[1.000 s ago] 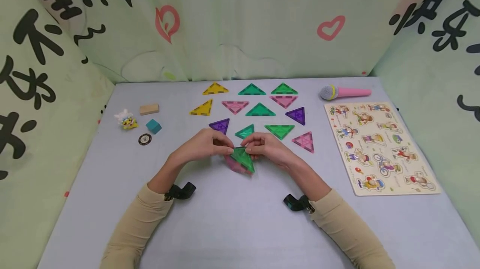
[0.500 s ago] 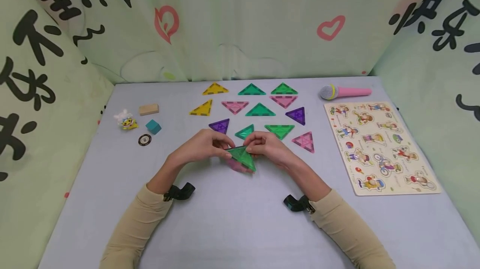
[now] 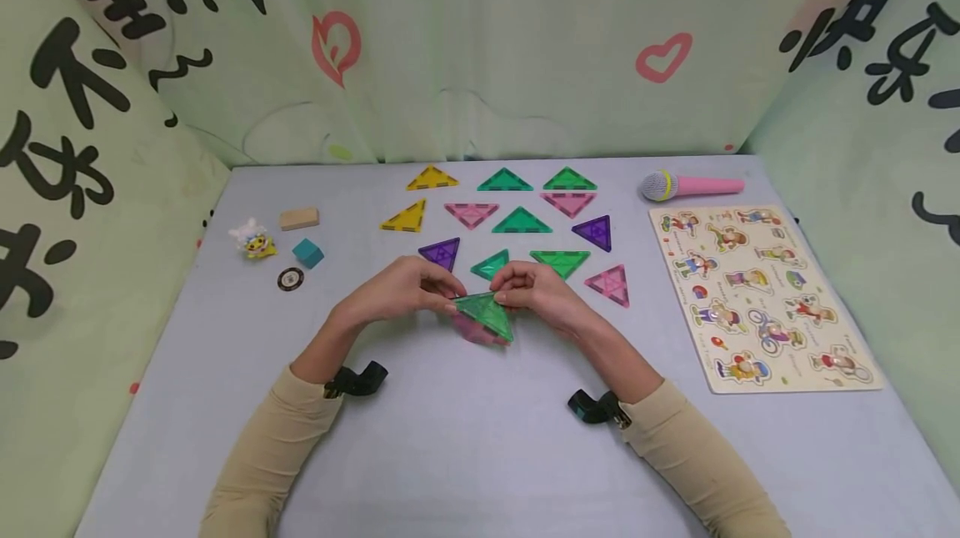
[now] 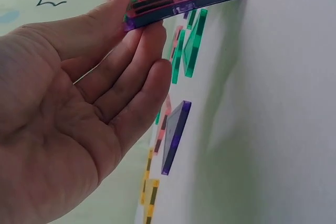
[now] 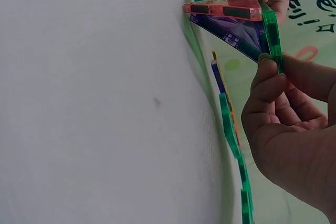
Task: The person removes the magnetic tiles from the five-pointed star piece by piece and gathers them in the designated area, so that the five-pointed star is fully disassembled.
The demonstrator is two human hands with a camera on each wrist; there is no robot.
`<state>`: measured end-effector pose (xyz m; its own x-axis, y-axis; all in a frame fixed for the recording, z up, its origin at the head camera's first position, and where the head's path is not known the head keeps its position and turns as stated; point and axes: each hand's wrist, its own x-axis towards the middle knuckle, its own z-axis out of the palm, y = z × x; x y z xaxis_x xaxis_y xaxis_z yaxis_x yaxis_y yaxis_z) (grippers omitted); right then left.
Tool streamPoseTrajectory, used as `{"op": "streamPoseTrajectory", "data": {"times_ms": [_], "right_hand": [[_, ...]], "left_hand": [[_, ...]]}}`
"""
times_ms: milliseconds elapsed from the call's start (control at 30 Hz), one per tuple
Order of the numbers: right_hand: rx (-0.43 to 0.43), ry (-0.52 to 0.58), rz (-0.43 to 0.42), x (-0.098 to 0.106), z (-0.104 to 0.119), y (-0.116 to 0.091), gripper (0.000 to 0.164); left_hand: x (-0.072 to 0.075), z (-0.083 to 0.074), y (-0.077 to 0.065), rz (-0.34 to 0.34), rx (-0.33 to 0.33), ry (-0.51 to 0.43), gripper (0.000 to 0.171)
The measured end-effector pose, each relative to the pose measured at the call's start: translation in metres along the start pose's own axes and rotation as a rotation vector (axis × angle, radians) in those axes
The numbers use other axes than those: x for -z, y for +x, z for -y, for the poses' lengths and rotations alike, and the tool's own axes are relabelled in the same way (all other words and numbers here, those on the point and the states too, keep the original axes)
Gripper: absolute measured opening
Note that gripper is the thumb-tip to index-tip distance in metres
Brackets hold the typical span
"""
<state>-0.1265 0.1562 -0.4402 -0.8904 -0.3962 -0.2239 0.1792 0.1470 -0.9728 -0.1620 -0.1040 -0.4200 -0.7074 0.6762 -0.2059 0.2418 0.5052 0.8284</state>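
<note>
Both hands hold a small joined piece made of triangular magnetic tiles in front of the person. On top, facing the head camera, is a green triangle tile (image 3: 486, 317); a pink triangle tile (image 3: 471, 330) shows beneath it. The right wrist view also reveals a purple triangle tile (image 5: 231, 34) set between the pink and green ones, all meeting at their edges. My left hand (image 3: 401, 292) pinches the piece's left corner between thumb and fingers. At the opposite corner, my right hand (image 3: 542, 294) pinches the green tile by thumb and fingertip.
Behind the hands lie loose triangle tiles: yellow (image 3: 403, 217), green (image 3: 522, 221), pink (image 3: 609, 284) and purple (image 3: 439, 253). A wooden figure puzzle board (image 3: 703, 304) and toy microphone (image 3: 697, 185) are at right. Left are a wooden block (image 3: 298, 218), blue cube (image 3: 307, 253), round disc (image 3: 290, 279) and small toy figure (image 3: 253, 239).
The left fingertips have slid slightly left along the piece, and more of the green tile's upper edge shows. The right hand stays nearly in place; the loose tiles have not moved.
</note>
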Motion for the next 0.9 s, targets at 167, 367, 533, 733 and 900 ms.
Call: {"op": "streamPoseTrajectory", "data": {"times_ms": [167,367,533,733,900], "right_hand": [[-0.003,0.005,0.012,0.0,-0.001,0.0,0.017],[-0.011,-0.007,0.025,0.001,0.0,-0.001,0.017],[0.001,-0.081,0.052,0.001,0.0,-0.002,0.015],[-0.008,-0.198,0.088,-0.003,-0.004,-0.002,0.012],[-0.024,-0.201,0.075,-0.004,-0.005,-0.002,0.011]], "left_hand": [[0.003,0.003,0.001,0.035,0.035,-0.079,0.021],[0.004,0.006,0.002,0.022,0.07,-0.125,0.019],[0.005,0.007,0.001,-0.062,0.136,-0.2,0.019],[0.01,0.009,0.0,-0.12,0.171,-0.217,0.02],[0.023,0.013,-0.006,-0.159,0.179,-0.221,0.02]]}}
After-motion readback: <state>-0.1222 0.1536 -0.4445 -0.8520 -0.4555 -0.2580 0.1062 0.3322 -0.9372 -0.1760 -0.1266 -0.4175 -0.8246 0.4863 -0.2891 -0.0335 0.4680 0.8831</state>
